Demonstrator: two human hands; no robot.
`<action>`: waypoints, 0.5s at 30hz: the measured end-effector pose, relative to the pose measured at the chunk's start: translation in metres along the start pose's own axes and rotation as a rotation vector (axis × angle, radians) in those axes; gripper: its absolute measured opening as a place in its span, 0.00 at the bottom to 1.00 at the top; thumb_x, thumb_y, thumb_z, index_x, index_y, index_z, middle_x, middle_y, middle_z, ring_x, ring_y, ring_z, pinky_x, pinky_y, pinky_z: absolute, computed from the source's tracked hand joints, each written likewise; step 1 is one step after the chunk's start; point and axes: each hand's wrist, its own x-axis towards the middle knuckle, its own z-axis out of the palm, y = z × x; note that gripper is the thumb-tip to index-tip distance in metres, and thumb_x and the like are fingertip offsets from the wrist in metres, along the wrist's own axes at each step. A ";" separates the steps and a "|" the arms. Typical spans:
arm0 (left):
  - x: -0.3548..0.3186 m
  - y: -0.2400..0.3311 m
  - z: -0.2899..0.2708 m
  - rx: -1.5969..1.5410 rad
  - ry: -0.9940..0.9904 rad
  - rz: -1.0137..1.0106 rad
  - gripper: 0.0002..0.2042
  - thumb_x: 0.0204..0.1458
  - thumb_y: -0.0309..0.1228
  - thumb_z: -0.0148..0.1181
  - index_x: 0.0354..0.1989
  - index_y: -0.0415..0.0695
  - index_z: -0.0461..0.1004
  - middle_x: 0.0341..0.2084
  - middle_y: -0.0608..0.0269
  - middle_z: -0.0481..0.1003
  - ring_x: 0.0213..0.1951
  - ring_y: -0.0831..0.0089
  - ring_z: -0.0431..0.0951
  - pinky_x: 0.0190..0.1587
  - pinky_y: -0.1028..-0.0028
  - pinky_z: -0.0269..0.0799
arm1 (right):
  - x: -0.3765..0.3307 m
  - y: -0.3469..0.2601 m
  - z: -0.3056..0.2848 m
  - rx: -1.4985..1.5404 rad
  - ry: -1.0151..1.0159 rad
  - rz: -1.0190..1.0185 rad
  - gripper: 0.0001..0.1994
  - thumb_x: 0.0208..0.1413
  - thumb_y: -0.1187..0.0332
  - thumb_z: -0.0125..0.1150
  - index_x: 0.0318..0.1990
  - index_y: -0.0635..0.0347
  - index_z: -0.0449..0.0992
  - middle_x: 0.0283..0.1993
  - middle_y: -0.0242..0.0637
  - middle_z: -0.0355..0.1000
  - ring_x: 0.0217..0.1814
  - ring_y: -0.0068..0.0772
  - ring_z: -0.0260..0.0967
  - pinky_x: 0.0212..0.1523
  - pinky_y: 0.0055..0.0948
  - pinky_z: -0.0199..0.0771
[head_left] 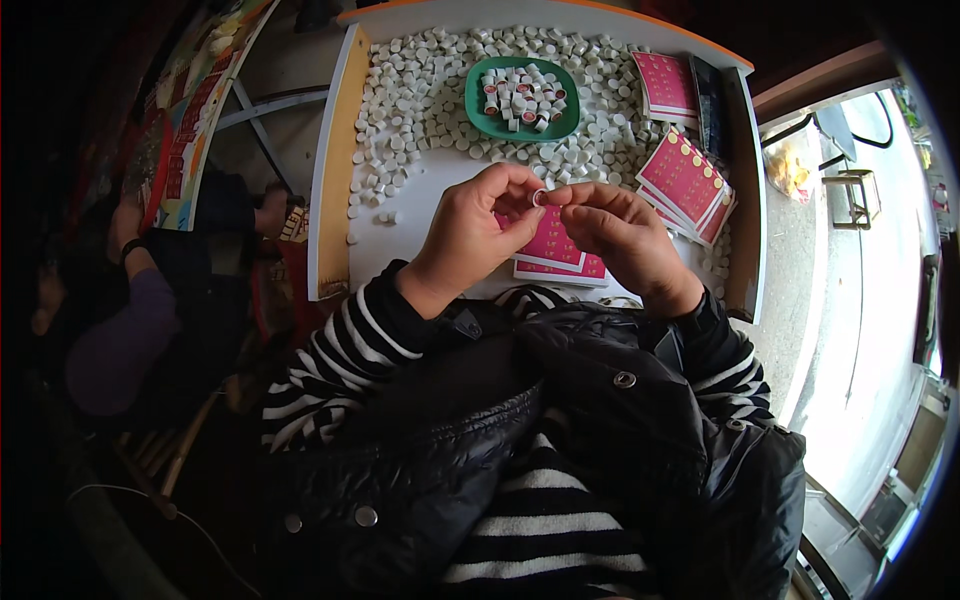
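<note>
On the near side of the green tray (pixel 474 100), the left hand (pixel 470 232) pinches one white cap (pixel 539 198); narrowed fingers of the right hand (pixel 632 238) meet its edge, their grip unclear. Loose caps (pixel 400 95) surround the tray; pink sheets (pixel 682 180) lie rightward.

workshop: worktable (pixel 385 238) heaped with white pieces (pixel 415 105)

Wht tabletop (pixel 420 178) w/ raised edges (pixel 335 170) holds sm wht cylinders (pixel 400 80), grn dish (pixel 473 95), pink sheets (pixel 683 182) & dk flat item (pixel 706 105).
</note>
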 end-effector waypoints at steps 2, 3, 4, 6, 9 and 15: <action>0.000 0.002 0.001 0.046 0.024 0.078 0.09 0.49 0.18 0.59 0.40 0.37 0.70 0.29 0.64 0.75 0.31 0.82 0.75 0.35 0.80 0.72 | 0.000 0.000 0.001 -0.033 -0.011 -0.003 0.12 0.57 0.74 0.54 0.48 0.66 0.73 0.32 0.23 0.67 0.29 0.12 0.58 0.31 0.13 0.60; 0.001 0.002 0.001 0.070 0.036 0.117 0.09 0.49 0.18 0.59 0.39 0.37 0.71 0.29 0.64 0.75 0.30 0.82 0.75 0.34 0.80 0.72 | 0.001 0.001 0.003 -0.105 0.024 -0.037 0.11 0.57 0.73 0.55 0.47 0.66 0.73 0.32 0.23 0.67 0.29 0.12 0.58 0.32 0.14 0.61; 0.002 0.001 0.002 0.069 0.034 0.118 0.09 0.49 0.18 0.59 0.39 0.37 0.71 0.29 0.64 0.75 0.30 0.82 0.75 0.34 0.80 0.72 | 0.002 0.001 0.006 -0.178 0.059 -0.070 0.11 0.57 0.72 0.56 0.46 0.66 0.73 0.31 0.23 0.67 0.29 0.13 0.59 0.32 0.15 0.62; 0.007 -0.005 0.006 0.157 0.072 0.165 0.08 0.49 0.18 0.59 0.38 0.38 0.72 0.29 0.64 0.76 0.29 0.81 0.75 0.33 0.80 0.71 | 0.002 0.003 0.004 -0.252 0.098 -0.106 0.11 0.57 0.72 0.56 0.45 0.65 0.73 0.31 0.24 0.67 0.29 0.13 0.59 0.33 0.16 0.63; 0.026 -0.008 0.001 0.249 0.121 0.158 0.07 0.49 0.20 0.59 0.37 0.39 0.72 0.29 0.63 0.76 0.29 0.80 0.76 0.33 0.79 0.71 | 0.006 0.015 -0.012 -0.684 0.282 -0.348 0.10 0.53 0.72 0.60 0.43 0.63 0.73 0.35 0.28 0.69 0.35 0.21 0.66 0.38 0.19 0.66; 0.076 -0.025 -0.032 0.723 0.326 0.429 0.07 0.49 0.28 0.62 0.33 0.39 0.73 0.23 0.56 0.74 0.29 0.61 0.76 0.31 0.70 0.71 | 0.012 0.034 -0.038 -1.489 0.449 -0.667 0.11 0.47 0.75 0.63 0.40 0.62 0.73 0.35 0.35 0.68 0.38 0.33 0.68 0.38 0.25 0.68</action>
